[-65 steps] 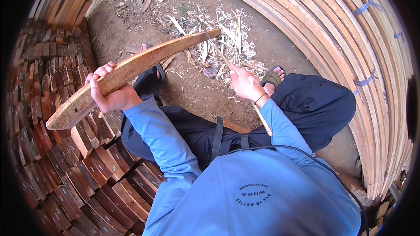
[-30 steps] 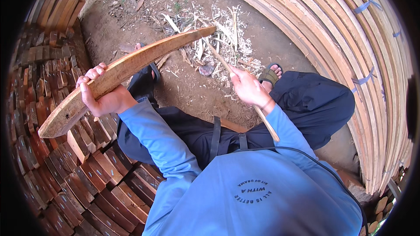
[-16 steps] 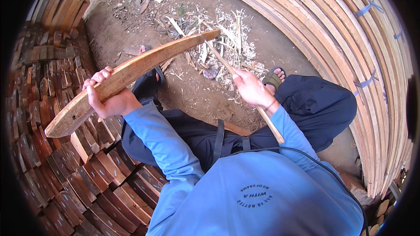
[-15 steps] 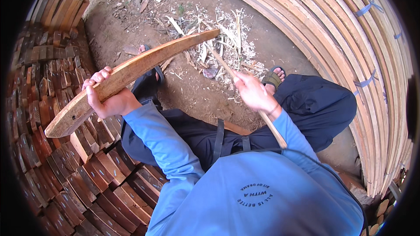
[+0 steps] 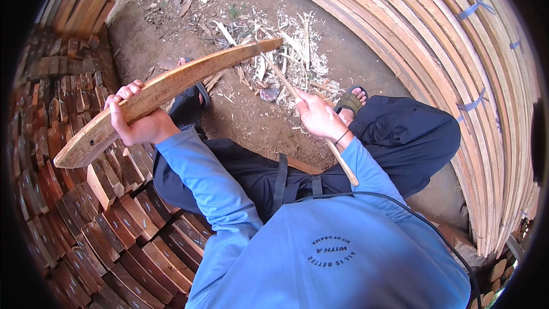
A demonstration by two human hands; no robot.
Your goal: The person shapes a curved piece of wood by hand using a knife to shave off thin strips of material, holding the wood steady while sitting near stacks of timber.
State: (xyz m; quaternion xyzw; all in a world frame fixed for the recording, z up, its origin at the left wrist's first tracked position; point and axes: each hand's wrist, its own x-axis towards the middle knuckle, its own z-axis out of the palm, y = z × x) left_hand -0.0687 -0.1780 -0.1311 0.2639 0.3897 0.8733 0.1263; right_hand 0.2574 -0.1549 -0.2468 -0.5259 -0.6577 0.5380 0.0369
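My left hand (image 5: pixel 136 121) grips a long curved wooden plank (image 5: pixel 189 74) near its lower end and holds it slanting up to the right. My right hand (image 5: pixel 318 117) is closed around a long-handled cutting tool (image 5: pixel 290 88); its wooden handle runs back past my wrist, and its front end reaches up to the plank's far tip. I sit on the ground in dark trousers and sandals, with a blue long-sleeved top.
A heap of pale wood shavings (image 5: pixel 286 51) lies on the dirt beyond my feet. Rows of reddish-brown cut wood blocks (image 5: pixel 74 206) are stacked at the left. Long bent pale slats (image 5: pixel 457 80) arc along the right side.
My left hand shifted the plank slightly down and back up. My right hand drew the tool back a little toward me, then returned close to the plank's tip.
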